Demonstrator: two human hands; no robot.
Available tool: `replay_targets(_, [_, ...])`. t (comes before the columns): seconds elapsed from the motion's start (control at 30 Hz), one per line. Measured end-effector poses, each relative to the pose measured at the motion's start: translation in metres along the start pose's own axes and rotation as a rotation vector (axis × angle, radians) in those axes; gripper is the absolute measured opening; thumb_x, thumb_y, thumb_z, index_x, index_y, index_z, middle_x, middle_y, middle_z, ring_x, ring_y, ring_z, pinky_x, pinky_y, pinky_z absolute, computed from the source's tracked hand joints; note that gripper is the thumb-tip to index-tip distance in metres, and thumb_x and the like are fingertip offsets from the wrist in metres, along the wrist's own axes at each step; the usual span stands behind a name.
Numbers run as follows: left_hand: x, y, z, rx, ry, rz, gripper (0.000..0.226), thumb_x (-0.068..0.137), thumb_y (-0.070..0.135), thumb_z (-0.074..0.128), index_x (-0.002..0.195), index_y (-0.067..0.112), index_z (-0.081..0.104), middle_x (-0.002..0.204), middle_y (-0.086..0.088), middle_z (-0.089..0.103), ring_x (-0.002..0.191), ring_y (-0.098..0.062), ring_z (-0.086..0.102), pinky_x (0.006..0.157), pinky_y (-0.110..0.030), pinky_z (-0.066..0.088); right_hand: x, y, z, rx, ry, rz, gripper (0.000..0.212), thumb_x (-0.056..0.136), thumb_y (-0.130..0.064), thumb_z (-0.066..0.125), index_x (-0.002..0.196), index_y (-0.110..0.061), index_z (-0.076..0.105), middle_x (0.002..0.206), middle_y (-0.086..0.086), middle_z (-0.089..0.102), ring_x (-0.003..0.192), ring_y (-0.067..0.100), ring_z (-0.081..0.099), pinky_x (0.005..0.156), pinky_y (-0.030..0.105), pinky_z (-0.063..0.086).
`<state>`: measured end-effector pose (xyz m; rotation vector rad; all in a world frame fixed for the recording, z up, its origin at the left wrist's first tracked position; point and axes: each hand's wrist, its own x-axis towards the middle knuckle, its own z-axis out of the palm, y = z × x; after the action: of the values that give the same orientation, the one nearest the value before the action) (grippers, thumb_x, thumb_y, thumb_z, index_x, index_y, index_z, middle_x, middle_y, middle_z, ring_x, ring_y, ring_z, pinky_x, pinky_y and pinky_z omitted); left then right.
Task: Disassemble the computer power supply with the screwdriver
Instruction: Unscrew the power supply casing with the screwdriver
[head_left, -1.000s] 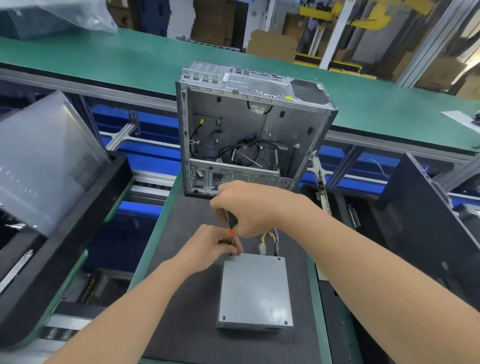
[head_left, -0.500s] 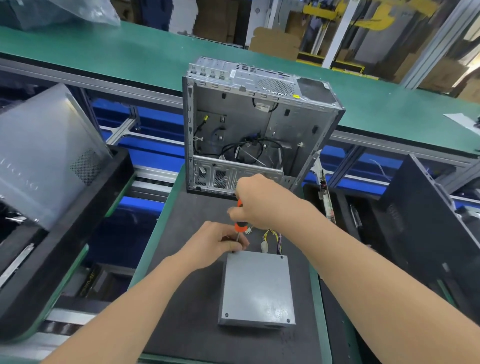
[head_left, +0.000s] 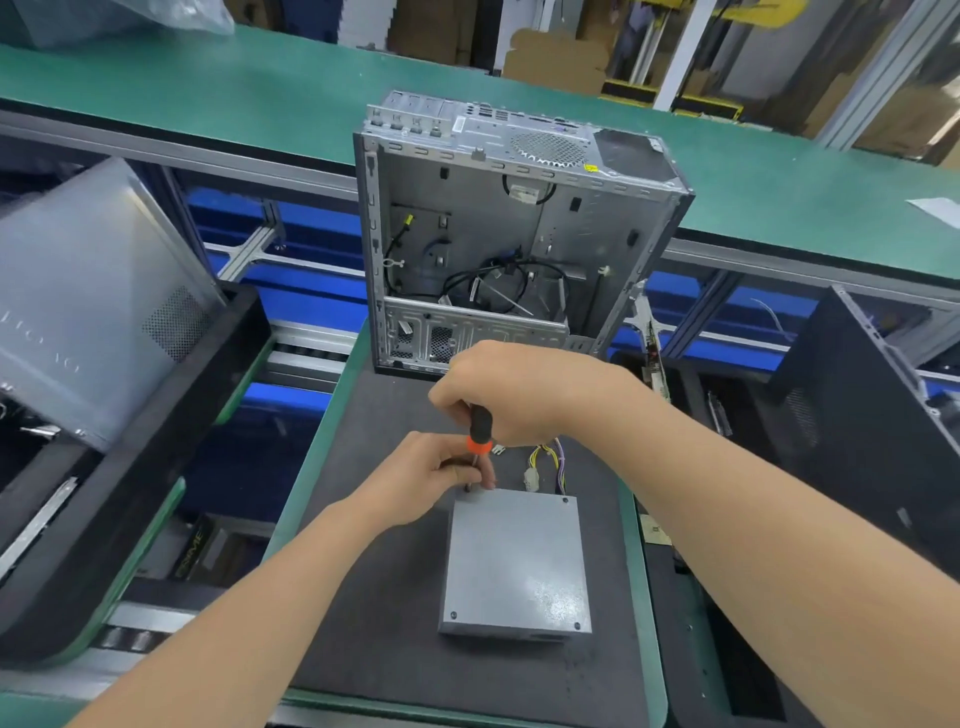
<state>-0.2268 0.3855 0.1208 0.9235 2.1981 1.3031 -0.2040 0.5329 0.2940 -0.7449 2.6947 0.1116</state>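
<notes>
A grey metal power supply (head_left: 517, 561) lies flat on the dark mat (head_left: 384, 597), its yellow and purple wires (head_left: 548, 462) trailing from the far side. My right hand (head_left: 519, 395) grips the black and orange handle of the screwdriver (head_left: 479, 434), held upright over the supply's far left corner. My left hand (head_left: 431, 475) pinches the shaft near the tip, right at that corner. Screws show at the other three corners of the lid.
An open, gutted computer case (head_left: 498, 234) stands upright at the far end of the mat. A green conveyor belt (head_left: 260, 98) runs behind it. A grey side panel (head_left: 88, 291) leans in a black tray at left; a black case (head_left: 857, 415) sits at right.
My right hand with the screwdriver has shifted a little and turned on the handle; my left hand stays at the tip on the same corner. The view has moved slightly.
</notes>
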Motion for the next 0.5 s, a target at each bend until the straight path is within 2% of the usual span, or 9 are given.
replay_targets(0.1, [0.0, 0.001, 0.002, 0.027, 0.026, 0.013, 0.029, 0.094, 0.007, 0.061, 0.081, 0.03, 0.073, 0.085, 0.008, 0.077, 0.08, -0.014, 0.069, 0.087, -0.031, 0.053, -0.004, 0.001, 0.0, 0.055, -0.009, 0.068, 0.012, 0.083, -0.014, 0.066, 0.091, -0.019, 0.059, 0.089, -0.006, 0.053, 0.092, 0.019, 0.052, 0.077, 0.04, 0.053])
replay_targets(0.17, [0.0, 0.003, 0.003, 0.046, 0.024, 0.019, 0.032, 0.094, 0.005, 0.061, 0.079, 0.031, 0.072, 0.083, 0.009, 0.076, 0.079, -0.012, 0.068, 0.086, -0.029, 0.053, -0.008, -0.002, 0.0, 0.148, 0.064, 0.132, 0.025, 0.086, -0.039, 0.07, 0.095, -0.019, 0.059, 0.093, -0.004, 0.053, 0.097, 0.022, 0.054, 0.08, 0.041, 0.053])
replay_targets(0.23, [0.001, 0.002, 0.003, 0.031, 0.031, 0.009, 0.031, 0.094, 0.005, 0.06, 0.078, 0.029, 0.072, 0.083, 0.008, 0.076, 0.078, -0.012, 0.068, 0.086, -0.031, 0.052, -0.007, -0.008, 0.004, 0.203, 0.22, 0.311, 0.044, 0.088, -0.063, 0.061, 0.084, -0.02, 0.054, 0.087, -0.002, 0.049, 0.087, 0.026, 0.055, 0.067, 0.039, 0.049])
replay_targets(0.3, [0.001, 0.002, 0.003, 0.009, 0.046, 0.003, 0.03, 0.094, 0.006, 0.059, 0.077, 0.028, 0.072, 0.082, 0.007, 0.076, 0.077, -0.012, 0.068, 0.087, -0.033, 0.053, -0.002, -0.016, 0.009, 0.118, 0.284, 0.54, 0.06, 0.092, -0.075, 0.045, 0.071, -0.019, 0.042, 0.075, -0.001, 0.04, 0.075, 0.029, 0.05, 0.057, 0.033, 0.037])
replay_targets(0.37, [0.001, 0.003, 0.004, 0.011, 0.041, 0.009, 0.03, 0.094, 0.006, 0.059, 0.077, 0.027, 0.072, 0.081, 0.007, 0.076, 0.077, -0.011, 0.068, 0.088, -0.035, 0.054, 0.004, -0.022, 0.015, 0.147, 0.276, 0.65, 0.063, 0.095, -0.075, 0.04, 0.069, -0.018, 0.034, 0.071, 0.0, 0.034, 0.075, 0.029, 0.046, 0.062, 0.035, 0.037])
replay_targets(0.43, [0.001, 0.002, 0.004, 0.019, 0.031, 0.015, 0.029, 0.095, 0.006, 0.06, 0.078, 0.027, 0.071, 0.082, 0.008, 0.075, 0.077, -0.011, 0.068, 0.088, -0.035, 0.054, 0.009, -0.021, 0.017, 0.245, 0.262, 0.655, 0.056, 0.098, -0.065, 0.048, 0.072, -0.017, 0.033, 0.072, 0.001, 0.037, 0.076, 0.029, 0.048, 0.064, 0.036, 0.039])
replay_targets(0.5, [0.0, 0.0, 0.003, 0.01, 0.03, 0.023, 0.029, 0.095, 0.007, 0.06, 0.081, 0.029, 0.072, 0.082, 0.009, 0.075, 0.077, -0.011, 0.068, 0.085, -0.032, 0.054, 0.009, -0.017, 0.017, 0.295, 0.245, 0.604, 0.047, 0.098, -0.047, 0.058, 0.075, -0.014, 0.035, 0.073, 0.003, 0.041, 0.069, 0.027, 0.049, 0.058, 0.033, 0.038])
